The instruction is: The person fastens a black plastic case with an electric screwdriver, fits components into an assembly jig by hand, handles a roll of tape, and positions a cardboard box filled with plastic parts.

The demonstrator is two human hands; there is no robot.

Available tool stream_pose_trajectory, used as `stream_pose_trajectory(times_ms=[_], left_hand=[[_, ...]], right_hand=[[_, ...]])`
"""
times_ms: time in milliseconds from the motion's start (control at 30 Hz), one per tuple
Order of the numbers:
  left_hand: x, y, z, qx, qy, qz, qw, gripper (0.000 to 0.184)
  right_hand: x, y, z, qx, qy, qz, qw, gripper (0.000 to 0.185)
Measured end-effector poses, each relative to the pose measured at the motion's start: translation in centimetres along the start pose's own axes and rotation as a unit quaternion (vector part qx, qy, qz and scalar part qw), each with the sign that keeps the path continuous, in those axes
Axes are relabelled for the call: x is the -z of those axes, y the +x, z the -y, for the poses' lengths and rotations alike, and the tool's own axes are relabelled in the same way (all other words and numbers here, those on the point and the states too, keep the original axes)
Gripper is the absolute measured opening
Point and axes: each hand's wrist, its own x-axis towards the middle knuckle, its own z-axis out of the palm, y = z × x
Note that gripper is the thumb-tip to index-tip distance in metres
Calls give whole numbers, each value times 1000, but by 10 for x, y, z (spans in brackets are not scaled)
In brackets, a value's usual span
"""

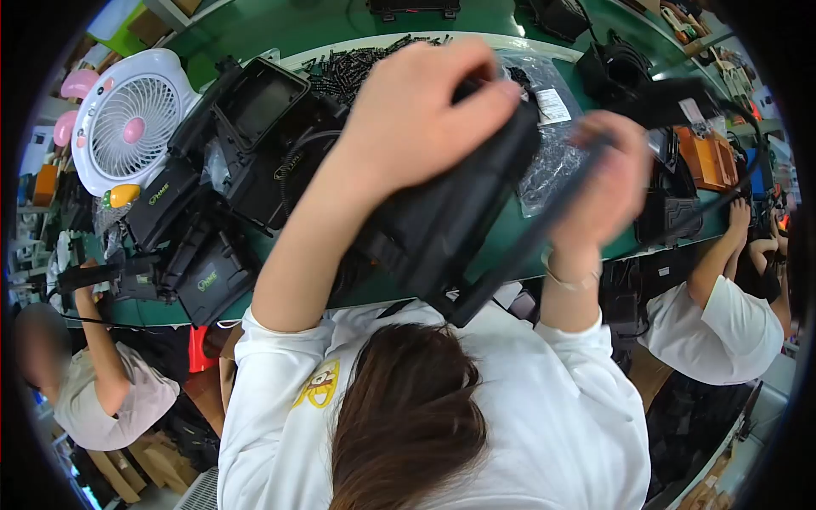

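A black plastic case (459, 204) is held tilted over the green bench in front of my chest. My left hand (433, 106) wraps over its upper end, with fingers and thumb bent round the edge. From the case's lower end a long black strip (531, 242), perhaps the lid seen edge-on, runs up to the right. My right hand (603, 174) is curled at the upper part of this strip and is smeared by motion. What lies inside the case is hidden from this angle.
Left of the hands stand a white fan (133, 127) and several black cases (212, 280). Behind lie a heap of small black parts (340, 72) and a clear plastic bag (552, 161). Co-workers (714, 327) sit on both sides. A black cable (756, 144) hangs at right.
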Motion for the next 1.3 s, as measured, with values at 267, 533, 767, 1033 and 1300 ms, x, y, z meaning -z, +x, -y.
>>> stream_pose_trajectory(times_ms=[267, 533, 767, 1033, 1300], left_hand=[[3, -2, 7, -2, 63, -35, 997, 30], [-3, -4, 7, -42, 197, 17, 979, 41], [-13, 2, 5, 64, 335, 82, 936, 46], [-25, 11, -6, -269, 324, 0, 907, 36], [-33, 9, -6, -266, 123, 202, 935, 25]], right_hand=[[-42, -1, -5, -22, 103, 22, 994, 26], [-43, -16, -19, -162, 138, 78, 974, 24], [-22, 3, -49, -193, -48, -93, 976, 59], [-4, 23, -62, -202, 284, -127, 929, 28], [92, 38, -21, -157, 529, 19, 834, 59]])
